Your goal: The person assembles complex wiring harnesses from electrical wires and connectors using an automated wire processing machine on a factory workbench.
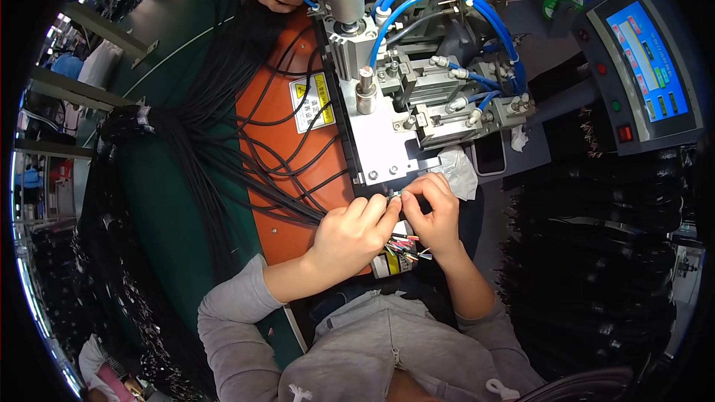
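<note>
Left hand (350, 232) and right hand (436, 212) both pinch closed on a cable end (395, 195), coloured wires (406, 248) fanning just below

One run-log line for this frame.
left hand: pinching coloured wires | right hand: holding wire end at machine | black cables: bundled left

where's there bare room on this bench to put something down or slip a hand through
Bare patches: the green mat left of the black cable bundle, and the lower orange plate below the fanned cables. Crowded: the press machine with blue hoses, the spot where left hand and right hand pinch coloured wires, and the cable stacks right.
</note>
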`<state>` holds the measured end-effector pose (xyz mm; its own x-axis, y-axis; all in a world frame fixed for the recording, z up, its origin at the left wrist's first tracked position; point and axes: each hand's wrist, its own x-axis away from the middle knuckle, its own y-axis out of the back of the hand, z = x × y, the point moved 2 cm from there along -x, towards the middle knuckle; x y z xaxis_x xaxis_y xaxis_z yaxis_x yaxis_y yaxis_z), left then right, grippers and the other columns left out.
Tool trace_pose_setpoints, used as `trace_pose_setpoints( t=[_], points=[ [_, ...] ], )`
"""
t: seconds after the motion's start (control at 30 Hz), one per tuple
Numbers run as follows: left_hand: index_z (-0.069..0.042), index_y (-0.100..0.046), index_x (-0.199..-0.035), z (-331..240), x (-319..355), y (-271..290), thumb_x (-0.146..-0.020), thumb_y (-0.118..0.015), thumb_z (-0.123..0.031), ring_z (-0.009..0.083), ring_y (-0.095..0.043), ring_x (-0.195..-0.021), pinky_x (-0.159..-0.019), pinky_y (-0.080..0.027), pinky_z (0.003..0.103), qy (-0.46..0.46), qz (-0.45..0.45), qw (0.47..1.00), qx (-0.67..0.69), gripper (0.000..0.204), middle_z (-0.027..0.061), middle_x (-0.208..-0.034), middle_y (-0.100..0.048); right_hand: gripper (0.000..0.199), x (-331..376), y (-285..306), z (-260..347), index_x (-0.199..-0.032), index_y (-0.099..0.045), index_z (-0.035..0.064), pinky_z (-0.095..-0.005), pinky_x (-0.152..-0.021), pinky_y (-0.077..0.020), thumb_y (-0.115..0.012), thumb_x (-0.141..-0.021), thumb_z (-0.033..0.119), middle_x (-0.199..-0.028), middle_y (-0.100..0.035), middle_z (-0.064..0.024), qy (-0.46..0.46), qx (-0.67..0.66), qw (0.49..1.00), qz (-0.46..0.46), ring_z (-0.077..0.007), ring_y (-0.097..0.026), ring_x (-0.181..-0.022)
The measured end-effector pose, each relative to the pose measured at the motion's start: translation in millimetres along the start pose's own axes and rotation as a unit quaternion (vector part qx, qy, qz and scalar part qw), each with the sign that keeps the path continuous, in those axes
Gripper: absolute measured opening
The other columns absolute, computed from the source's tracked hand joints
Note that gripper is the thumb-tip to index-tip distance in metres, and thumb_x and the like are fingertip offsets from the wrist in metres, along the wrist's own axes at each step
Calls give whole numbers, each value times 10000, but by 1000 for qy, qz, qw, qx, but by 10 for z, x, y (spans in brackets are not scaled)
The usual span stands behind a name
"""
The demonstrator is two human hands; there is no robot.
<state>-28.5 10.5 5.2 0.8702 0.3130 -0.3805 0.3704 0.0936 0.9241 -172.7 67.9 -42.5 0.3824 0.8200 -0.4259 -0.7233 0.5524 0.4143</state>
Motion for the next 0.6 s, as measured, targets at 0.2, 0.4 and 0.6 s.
trace_pose_setpoints(
  t=[0.2,0.4,0.6],
  points=[
    [-90,-682,-968,68,-36,-33,-726,-651,-114,113,-528,-601,-480,-407,254,10,-35,999,37,245,-3,-709,-472,75,148,-116,-261,-759,-552,-8,-268,-598,-398,-591,-805,36,-700,-529,-63,-262,-240,934,40,-159,-501,-658],
    [-78,-644,-914,155,4,-23,-727,-626,-118,115,-553,-647,-519,-423,250,10,-54,996,77,192,-6,-812,-560,107,86,-118,-49,-820,-564,8,-279,-629,-439,-646,-840,75,-736,-574,-64,-188,-101,977,12,-158,-545,-671],
    [-19,-644,-951,84,76,95,-727,-627,-92,125,-565,-604,-524,-443,240,18,36,999,1,236,25,-733,-489,51,122,-85,-193,-843,-602,23,-246,-643,-444,-643,-823,1,-759,-589,-46,-207,-265,940,-51,-112,-538,-693]
  ],
)
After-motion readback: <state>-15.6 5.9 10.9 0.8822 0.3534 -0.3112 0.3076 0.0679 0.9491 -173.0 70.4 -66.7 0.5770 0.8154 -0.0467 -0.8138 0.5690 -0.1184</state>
